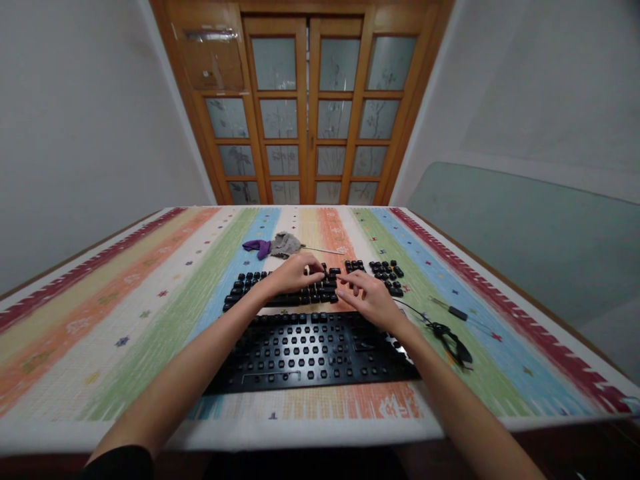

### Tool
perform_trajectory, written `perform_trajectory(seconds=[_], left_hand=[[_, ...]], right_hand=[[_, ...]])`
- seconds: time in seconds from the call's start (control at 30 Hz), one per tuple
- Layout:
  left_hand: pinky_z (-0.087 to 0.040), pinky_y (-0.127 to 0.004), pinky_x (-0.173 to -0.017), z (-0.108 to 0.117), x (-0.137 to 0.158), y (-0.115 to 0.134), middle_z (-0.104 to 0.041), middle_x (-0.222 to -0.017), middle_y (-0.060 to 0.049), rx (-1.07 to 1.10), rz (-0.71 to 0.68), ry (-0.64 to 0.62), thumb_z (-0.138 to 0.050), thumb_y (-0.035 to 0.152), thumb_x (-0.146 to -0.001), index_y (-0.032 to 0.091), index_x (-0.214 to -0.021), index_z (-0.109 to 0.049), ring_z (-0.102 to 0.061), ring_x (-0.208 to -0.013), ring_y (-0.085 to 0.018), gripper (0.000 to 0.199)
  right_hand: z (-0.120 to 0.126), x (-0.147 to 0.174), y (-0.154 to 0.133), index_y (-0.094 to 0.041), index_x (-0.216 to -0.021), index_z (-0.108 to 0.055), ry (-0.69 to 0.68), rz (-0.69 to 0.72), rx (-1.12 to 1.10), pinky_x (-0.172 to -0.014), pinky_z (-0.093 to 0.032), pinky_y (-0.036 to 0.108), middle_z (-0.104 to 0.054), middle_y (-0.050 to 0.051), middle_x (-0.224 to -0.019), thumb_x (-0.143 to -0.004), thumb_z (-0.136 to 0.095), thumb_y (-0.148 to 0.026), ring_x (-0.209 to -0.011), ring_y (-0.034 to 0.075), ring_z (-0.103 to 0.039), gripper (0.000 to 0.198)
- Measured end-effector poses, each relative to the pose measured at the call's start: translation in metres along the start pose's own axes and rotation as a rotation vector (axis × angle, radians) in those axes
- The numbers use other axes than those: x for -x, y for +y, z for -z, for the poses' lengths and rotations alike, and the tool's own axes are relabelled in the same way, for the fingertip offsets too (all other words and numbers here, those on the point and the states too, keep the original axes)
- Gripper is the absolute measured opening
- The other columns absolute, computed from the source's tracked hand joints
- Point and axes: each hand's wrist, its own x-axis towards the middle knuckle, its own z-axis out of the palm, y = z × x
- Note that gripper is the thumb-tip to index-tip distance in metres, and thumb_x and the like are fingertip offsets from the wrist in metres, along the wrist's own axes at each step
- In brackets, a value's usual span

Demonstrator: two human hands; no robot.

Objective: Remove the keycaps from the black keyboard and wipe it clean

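Both hands are low over rows of loose black keycaps (pixel 327 291) on the striped cloth, behind a black keyboard base (pixel 310 357). My left hand (pixel 296 273) reaches over the middle of the rows, thumb and forefinger slightly apart beside a few keycaps. I see nothing held in it, though part of its grasp is hidden. To its right, my right hand (pixel 369 295) is open, with forefinger and thumb spread at the edge of the same block of keycaps. The base lies flat below my wrists, its key sockets mostly bare, with some keycaps along its upper row.
A grey and purple cloth item (pixel 285 244) lies behind the keycaps, near a thin rod (pixel 324 251). At right are a bundled black cable (pixel 450 340) and a small dark-handled tool (pixel 457 313). Beyond the table (pixel 165 320) stand wooden glazed doors (pixel 307 113).
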Motion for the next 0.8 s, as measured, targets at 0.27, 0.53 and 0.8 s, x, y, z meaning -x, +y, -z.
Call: perform_trajectory(seconds=[0.27,0.53,0.8], left_hand=[[-0.047,-0.034,-0.085,-0.020,0.036,0.029,-0.069,-0.093,-0.005,0.075,-0.145,0.019,-0.061,0.024,-0.091,0.018,-0.091,-0.067,-0.062,-0.090,-0.019,0.009],[-0.047,-0.034,-0.087,-0.032,0.049,0.028,-0.068,-0.097,-0.005,0.079,-0.088,-0.020,-0.066,0.026,-0.088,0.018,-0.096,-0.066,-0.060,-0.095,-0.020,0.012],[-0.046,-0.033,-0.090,-0.039,0.052,0.028,-0.068,-0.099,-0.005,0.067,-0.071,-0.064,-0.066,0.024,-0.089,0.017,-0.097,-0.066,-0.061,-0.098,-0.020,0.011]], right_hand=[[-0.003,0.002,-0.009,-0.019,-0.097,-0.074,-0.081,0.109,-0.045,-0.074,-0.050,0.031,-0.069,0.006,-0.088,-0.092,-0.064,-0.032,-0.080,0.019,-0.063,0.018],[-0.001,0.005,-0.007,-0.019,-0.094,-0.076,-0.163,0.116,-0.082,-0.076,-0.051,0.033,-0.073,0.006,-0.089,-0.089,-0.068,-0.031,-0.083,0.020,-0.066,0.015],[0.000,0.005,-0.002,-0.020,-0.095,-0.078,-0.243,0.134,-0.049,-0.078,-0.052,0.033,-0.073,0.006,-0.090,-0.086,-0.072,-0.028,-0.086,0.020,-0.066,0.014]])
